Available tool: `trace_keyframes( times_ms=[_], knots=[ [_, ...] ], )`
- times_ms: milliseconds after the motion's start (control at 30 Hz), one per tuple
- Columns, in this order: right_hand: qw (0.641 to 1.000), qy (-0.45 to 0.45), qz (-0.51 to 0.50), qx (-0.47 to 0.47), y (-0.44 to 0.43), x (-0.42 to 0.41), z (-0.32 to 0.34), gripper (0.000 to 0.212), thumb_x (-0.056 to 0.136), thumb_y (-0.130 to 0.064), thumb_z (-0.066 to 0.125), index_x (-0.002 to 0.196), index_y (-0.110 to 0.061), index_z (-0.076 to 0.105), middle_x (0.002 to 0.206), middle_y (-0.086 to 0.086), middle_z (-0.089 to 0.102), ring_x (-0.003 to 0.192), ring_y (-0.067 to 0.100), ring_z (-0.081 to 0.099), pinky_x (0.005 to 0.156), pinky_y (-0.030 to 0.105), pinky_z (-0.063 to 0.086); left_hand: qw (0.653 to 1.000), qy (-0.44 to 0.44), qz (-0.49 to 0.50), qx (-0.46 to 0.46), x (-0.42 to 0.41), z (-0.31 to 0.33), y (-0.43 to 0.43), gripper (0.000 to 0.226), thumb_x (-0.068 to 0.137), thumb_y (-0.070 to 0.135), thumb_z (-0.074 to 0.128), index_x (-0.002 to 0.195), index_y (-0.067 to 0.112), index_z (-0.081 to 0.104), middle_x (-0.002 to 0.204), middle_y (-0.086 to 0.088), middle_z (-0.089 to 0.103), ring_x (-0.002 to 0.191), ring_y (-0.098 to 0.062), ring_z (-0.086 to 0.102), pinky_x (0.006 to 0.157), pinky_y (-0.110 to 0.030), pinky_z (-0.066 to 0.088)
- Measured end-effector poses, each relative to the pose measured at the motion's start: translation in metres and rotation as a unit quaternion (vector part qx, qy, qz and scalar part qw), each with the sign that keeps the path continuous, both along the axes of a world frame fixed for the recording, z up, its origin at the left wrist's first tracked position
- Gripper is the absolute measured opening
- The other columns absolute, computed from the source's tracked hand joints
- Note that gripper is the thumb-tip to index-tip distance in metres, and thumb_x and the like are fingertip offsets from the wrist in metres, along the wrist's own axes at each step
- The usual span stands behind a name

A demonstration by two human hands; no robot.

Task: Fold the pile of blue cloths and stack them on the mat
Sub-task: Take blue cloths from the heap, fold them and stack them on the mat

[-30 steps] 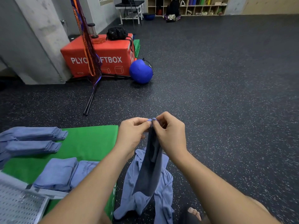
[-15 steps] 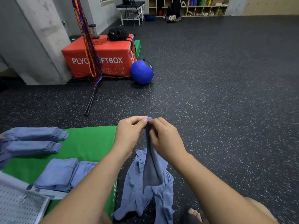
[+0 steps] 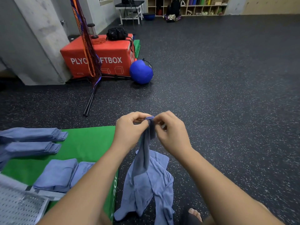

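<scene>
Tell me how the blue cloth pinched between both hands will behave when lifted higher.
Probably floppy: the thin blue fabric cloth hangs limp in a narrow drape from the left hand and right hand. Likely light, since fingertip pinches alone carry it. It should fold flat, like the folded blue cloth stacks on the green mat.

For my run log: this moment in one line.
left hand: pinches blue cloth top | right hand: pinches same | unfolded pile: floor | folded stacks: green mat

Bare left forearm [image 3: 90,184], bare right forearm [image 3: 215,181], toes [image 3: 196,212] in a dark open-toed sandal [image 3: 188,219].
</scene>
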State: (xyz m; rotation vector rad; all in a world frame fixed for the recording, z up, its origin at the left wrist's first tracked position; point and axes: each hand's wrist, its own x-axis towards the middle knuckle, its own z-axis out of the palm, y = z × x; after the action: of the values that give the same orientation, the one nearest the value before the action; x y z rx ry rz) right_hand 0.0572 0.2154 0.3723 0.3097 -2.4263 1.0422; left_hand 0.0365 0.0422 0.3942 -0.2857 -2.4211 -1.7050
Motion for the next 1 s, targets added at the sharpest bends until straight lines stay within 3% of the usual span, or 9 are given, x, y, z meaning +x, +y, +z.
trace_keyframes(
  times_ms=[133, 167, 300, 433, 567, 667, 767, 900, 1000],
  knots=[
    [0.994, -0.106, 0.031, -0.002, 0.01, -0.005, 0.005, 0.053, 0.085, -0.031, 0.072, 0.134, -0.038, 0.055, 0.131, -0.016, 0.059, 0.126, 0.01, 0.056, 0.11, 0.048, 0.045, 0.999, -0.02, -0.044, 0.024, 0.002, 0.004, -0.004, 0.03, 0.091, -0.004, 0.069, 0.099, 0.022, 0.083, 0.094, 0.004, 0.082, 0.085, -0.007, 0.071, 0.084, -0.021, 0.055],
    [0.989, -0.14, 0.049, 0.004, 0.013, -0.006, 0.007, 0.054, 0.082, -0.032, 0.071, 0.133, -0.042, 0.056, 0.131, -0.02, 0.062, 0.127, 0.009, 0.057, 0.113, 0.05, 0.043, 0.998, -0.02, -0.05, 0.023, 0.002, 0.004, -0.006, 0.031, 0.092, -0.005, 0.068, 0.099, 0.021, 0.082, 0.095, 0.004, 0.082, 0.085, -0.007, 0.07, 0.084, -0.021, 0.054],
    [0.97, -0.225, 0.085, -0.035, 0.028, -0.01, 0.01, 0.033, 0.078, -0.029, 0.076, 0.107, -0.04, 0.065, 0.095, -0.013, 0.07, 0.098, 0.016, 0.066, 0.098, 0.048, 0.054, 0.997, -0.027, -0.061, 0.041, 0.0, 0.005, -0.013, 0.027, 0.092, -0.005, 0.066, 0.103, 0.02, 0.068, 0.091, -0.002, 0.076, 0.083, -0.014, 0.066, 0.081, -0.03, 0.052],
    [0.974, -0.209, 0.082, -0.021, 0.038, -0.013, 0.015, 0.034, 0.073, -0.043, 0.086, 0.098, -0.037, 0.064, 0.085, -0.003, 0.067, 0.085, 0.018, 0.063, 0.09, 0.047, 0.055, 0.999, -0.008, -0.044, 0.01, -0.005, 0.002, -0.02, 0.023, 0.086, 0.011, 0.066, 0.098, 0.028, 0.055, 0.086, -0.006, 0.065, 0.073, -0.015, 0.056, 0.072, -0.034, 0.044],
    [0.993, -0.103, 0.032, 0.04, 0.053, -0.013, 0.022, 0.033, 0.077, -0.05, 0.091, 0.094, -0.039, 0.064, 0.084, -0.013, 0.064, 0.091, -0.002, 0.054, 0.103, 0.043, 0.038, 0.998, 0.019, -0.004, -0.054, -0.009, -0.001, -0.029, 0.023, 0.089, 0.007, 0.069, 0.095, 0.022, 0.054, 0.082, -0.008, 0.064, 0.065, -0.015, 0.052, 0.069, -0.035, 0.043],
    [0.999, -0.027, 0.008, 0.045, 0.057, -0.009, 0.029, 0.027, 0.081, -0.045, 0.09, 0.092, -0.036, 0.067, 0.084, -0.014, 0.061, 0.096, 0.0, 0.052, 0.106, 0.038, 0.031, 0.997, 0.024, 0.009, -0.071, -0.011, -0.004, -0.031, 0.018, 0.085, 0.015, 0.071, 0.094, 0.024, 0.058, 0.076, -0.002, 0.066, 0.067, -0.028, 0.06, 0.071, -0.039, 0.05],
    [0.996, -0.01, 0.001, 0.085, 0.055, -0.007, 0.028, 0.031, 0.083, -0.05, 0.086, 0.106, -0.038, 0.068, 0.086, -0.015, 0.057, 0.095, 0.008, 0.052, 0.109, 0.043, 0.032, 0.999, 0.023, 0.0, -0.041, -0.011, -0.003, -0.027, 0.019, 0.086, 0.01, 0.076, 0.09, 0.025, 0.065, 0.083, 0.006, 0.073, 0.076, -0.02, 0.072, 0.079, -0.037, 0.057],
    [0.98, -0.017, -0.011, 0.196, 0.042, -0.005, 0.027, 0.068, 0.079, -0.08, 0.069, 0.136, -0.045, 0.058, 0.098, -0.017, 0.048, 0.102, 0.012, 0.047, 0.104, 0.042, 0.031, 0.999, 0.007, -0.044, -0.006, -0.007, -0.002, -0.015, 0.023, 0.088, -0.004, 0.079, 0.089, 0.017, 0.068, 0.085, 0.009, 0.074, 0.08, -0.009, 0.071, 0.081, -0.026, 0.056],
    [0.98, -0.009, 0.031, 0.194, 0.028, -0.005, 0.027, 0.062, 0.081, -0.071, 0.073, 0.133, -0.041, 0.059, 0.114, -0.013, 0.051, 0.115, 0.014, 0.05, 0.113, 0.045, 0.029, 0.998, 0.001, -0.067, 0.007, -0.003, -0.003, -0.006, 0.023, 0.087, -0.004, 0.081, 0.089, 0.015, 0.067, 0.086, -0.001, 0.076, 0.081, -0.011, 0.071, 0.08, -0.028, 0.058]
  ],
)
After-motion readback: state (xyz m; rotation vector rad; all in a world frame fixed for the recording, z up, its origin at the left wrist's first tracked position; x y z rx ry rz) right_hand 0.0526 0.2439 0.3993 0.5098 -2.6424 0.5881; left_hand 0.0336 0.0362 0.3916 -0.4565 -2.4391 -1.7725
